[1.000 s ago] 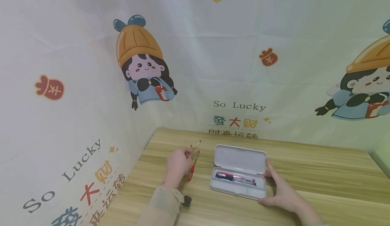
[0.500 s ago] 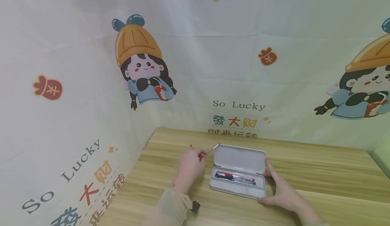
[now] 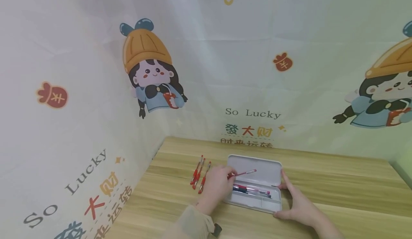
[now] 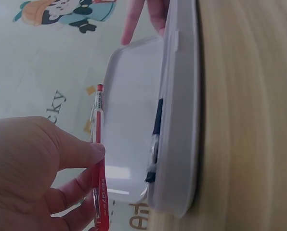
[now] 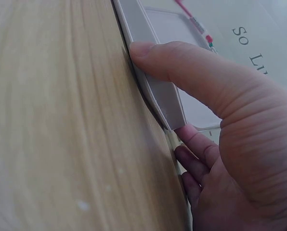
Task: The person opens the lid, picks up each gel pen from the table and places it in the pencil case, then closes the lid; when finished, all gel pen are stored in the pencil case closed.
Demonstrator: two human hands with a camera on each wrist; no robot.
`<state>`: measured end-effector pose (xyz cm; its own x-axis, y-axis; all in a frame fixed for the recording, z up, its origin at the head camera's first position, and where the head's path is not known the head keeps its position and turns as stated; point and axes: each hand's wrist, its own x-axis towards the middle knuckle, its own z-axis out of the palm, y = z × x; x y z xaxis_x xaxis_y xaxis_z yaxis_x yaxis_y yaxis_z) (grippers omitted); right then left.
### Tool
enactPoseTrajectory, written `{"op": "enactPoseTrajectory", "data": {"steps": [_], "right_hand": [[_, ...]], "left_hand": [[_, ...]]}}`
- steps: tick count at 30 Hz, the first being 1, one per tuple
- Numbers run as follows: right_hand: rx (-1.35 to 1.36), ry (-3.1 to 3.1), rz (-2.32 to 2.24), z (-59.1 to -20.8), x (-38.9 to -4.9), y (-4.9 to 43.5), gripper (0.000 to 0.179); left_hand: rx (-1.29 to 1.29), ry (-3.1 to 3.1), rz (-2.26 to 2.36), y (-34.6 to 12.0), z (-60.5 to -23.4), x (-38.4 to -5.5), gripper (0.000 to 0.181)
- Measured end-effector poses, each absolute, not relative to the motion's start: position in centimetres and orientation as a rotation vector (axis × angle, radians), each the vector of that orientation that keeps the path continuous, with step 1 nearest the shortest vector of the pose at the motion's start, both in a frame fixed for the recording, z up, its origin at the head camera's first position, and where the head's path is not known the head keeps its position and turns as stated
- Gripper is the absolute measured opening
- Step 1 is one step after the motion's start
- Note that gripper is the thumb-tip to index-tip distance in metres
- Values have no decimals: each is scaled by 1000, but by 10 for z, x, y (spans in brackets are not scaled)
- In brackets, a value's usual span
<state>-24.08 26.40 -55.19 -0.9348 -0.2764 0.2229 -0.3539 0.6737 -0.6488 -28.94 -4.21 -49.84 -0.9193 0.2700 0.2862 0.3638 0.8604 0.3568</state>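
My left hand [image 3: 219, 182] pinches a red gel pen [image 3: 246, 172] between thumb and fingers, in front of the raised lid. In the left wrist view the pen [image 4: 99, 130] points up, its red grip under the thumb. A light grey pencil case [image 3: 254, 202] lies on the table with its lid [image 3: 267, 167] standing back. Inside its rear compartment are a red pen and a black pen [image 3: 241, 189], partly covered by my left hand. My right hand [image 3: 299, 205] holds the case's right end, thumb at the front corner and fingers behind it.
Three red pens [image 3: 203, 178] lie on the wooden table [image 3: 322, 181] left of the case. Behind the table hangs a printed cloth [image 3: 206, 71], which also covers the left side. A small black object [image 3: 217, 230] sits at the left cuff.
My left hand has carried a red pen rightward from the group on the table to in front of the open lid. The right hand stays at the case.
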Motion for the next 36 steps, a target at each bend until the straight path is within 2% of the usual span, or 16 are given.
{"op": "enactPoseTrajectory", "data": {"steps": [18,36], "right_hand": [[520,-2784,1099,-548,-238,264,154],[535,-2785,1109,-547,-238,264,154]], "left_hand": [[-534,-2906,-486,-13,-516,-276,9],[-585,-2923,-436,-9,-519,-269,14]]}}
